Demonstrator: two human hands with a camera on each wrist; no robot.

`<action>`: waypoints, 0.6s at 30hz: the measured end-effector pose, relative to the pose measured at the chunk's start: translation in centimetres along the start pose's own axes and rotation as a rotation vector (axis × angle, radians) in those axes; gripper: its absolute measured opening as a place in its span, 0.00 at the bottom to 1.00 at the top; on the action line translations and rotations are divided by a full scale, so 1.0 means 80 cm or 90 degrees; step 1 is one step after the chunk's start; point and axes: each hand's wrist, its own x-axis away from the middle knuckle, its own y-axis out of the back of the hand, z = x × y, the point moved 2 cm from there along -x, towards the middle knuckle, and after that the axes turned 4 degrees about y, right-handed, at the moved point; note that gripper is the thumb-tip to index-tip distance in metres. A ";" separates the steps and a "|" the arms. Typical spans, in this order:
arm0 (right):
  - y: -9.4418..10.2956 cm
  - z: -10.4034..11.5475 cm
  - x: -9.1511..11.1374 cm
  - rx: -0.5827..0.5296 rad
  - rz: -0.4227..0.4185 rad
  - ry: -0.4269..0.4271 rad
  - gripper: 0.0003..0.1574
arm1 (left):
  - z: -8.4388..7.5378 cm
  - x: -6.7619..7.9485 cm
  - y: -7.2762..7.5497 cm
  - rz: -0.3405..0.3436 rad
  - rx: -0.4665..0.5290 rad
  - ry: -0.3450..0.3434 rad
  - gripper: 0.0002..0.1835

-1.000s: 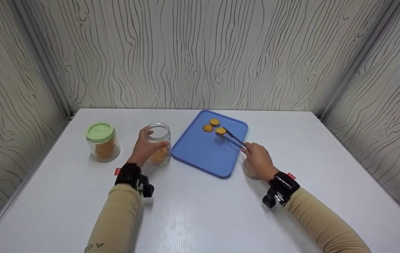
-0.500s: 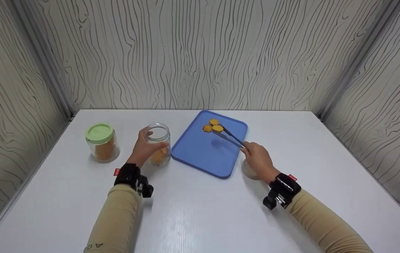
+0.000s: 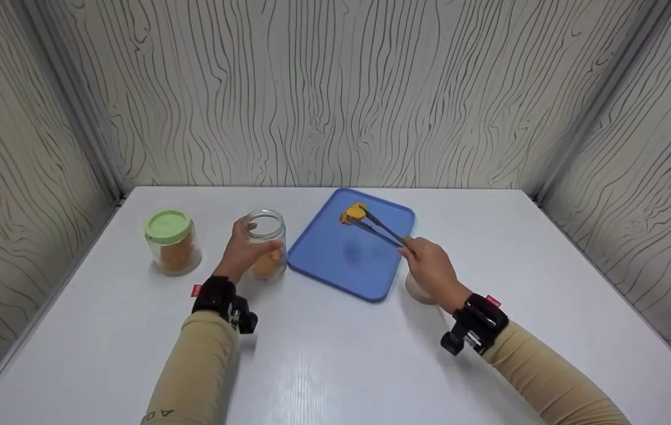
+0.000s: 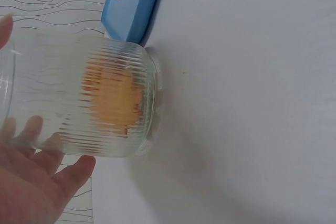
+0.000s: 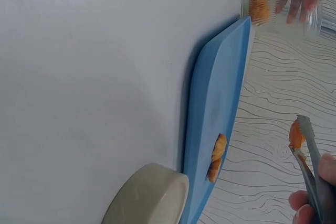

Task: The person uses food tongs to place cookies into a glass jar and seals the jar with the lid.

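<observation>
My left hand [image 3: 244, 251] curls round a lidless clear glass jar [image 3: 277, 236] standing on the table. Orange-brown cookies [image 4: 115, 100] show through its ribbed wall, low inside. The right hand [image 3: 434, 268] grips dark metal tongs [image 3: 381, 231], whose tips pinch one yellowish cookie [image 5: 296, 134]. That cookie is held above the blue tray [image 3: 335, 260], apart from its surface. Two scalloped cookies [image 5: 217, 148] lie on the tray, seen side by side in the right wrist view. In the head view the held cookie partly covers them.
Left of my left hand stands another glass jar with a pale green lid [image 3: 168, 224] and brownish contents. A round beige object [image 5: 144, 195] sits by the tray's right edge, partly under my right hand. Patterned panels [image 3: 311, 94] wall the table's back and sides.
The tongs with the pinched cookie have shifted left and slightly up the view, over the two cookies on the tray. My left hand and the jar stay in place.
</observation>
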 end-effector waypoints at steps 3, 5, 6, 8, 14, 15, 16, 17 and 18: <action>0.002 0.006 0.000 -0.005 -0.005 0.014 0.17 | -0.001 0.001 0.001 0.004 0.001 0.001 0.52; 0.003 0.010 0.001 -0.012 -0.003 0.022 0.17 | -0.001 0.002 0.001 0.009 0.006 0.003 0.51; 0.003 0.012 0.001 -0.017 -0.001 0.026 0.18 | -0.001 0.002 0.002 0.011 0.009 0.002 0.51; 0.002 0.015 0.002 -0.024 0.001 0.030 0.18 | -0.001 0.003 0.002 0.014 0.015 0.001 0.51; -0.002 0.021 0.004 -0.025 -0.008 0.043 0.17 | -0.002 0.004 0.002 0.009 0.013 0.004 0.51; -0.002 0.022 0.005 -0.026 -0.010 0.044 0.17 | -0.001 0.003 0.002 0.008 0.010 0.005 0.51; -0.003 0.024 0.005 -0.026 -0.009 0.042 0.18 | 0.000 0.002 0.001 0.007 0.009 0.006 0.51; -0.004 0.025 0.005 -0.028 -0.007 0.043 0.18 | 0.001 0.002 0.002 0.006 0.009 0.007 0.51; -0.004 0.027 0.005 -0.029 -0.004 0.042 0.18 | 0.001 0.002 0.002 0.005 0.010 0.006 0.51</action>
